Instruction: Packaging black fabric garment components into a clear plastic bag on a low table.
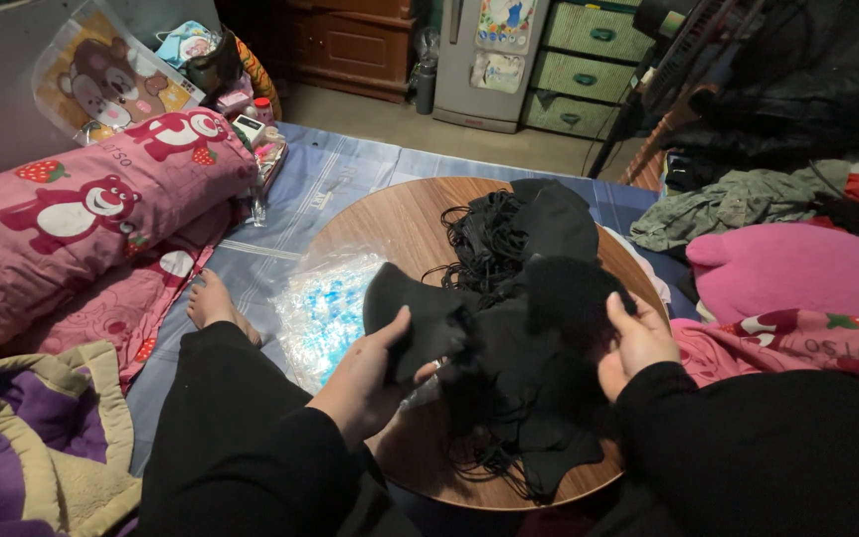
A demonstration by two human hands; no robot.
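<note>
I look down on a round wooden tray table heaped with black fabric face masks and their tangled black ear loops. My left hand pinches one black mask by its edge, thumb on top. My right hand grips the pile's right side. A clear crinkled plastic bag lies at the table's left edge, over a blue sheet. A pink bear-print bolster pillow lies further left.
</note>
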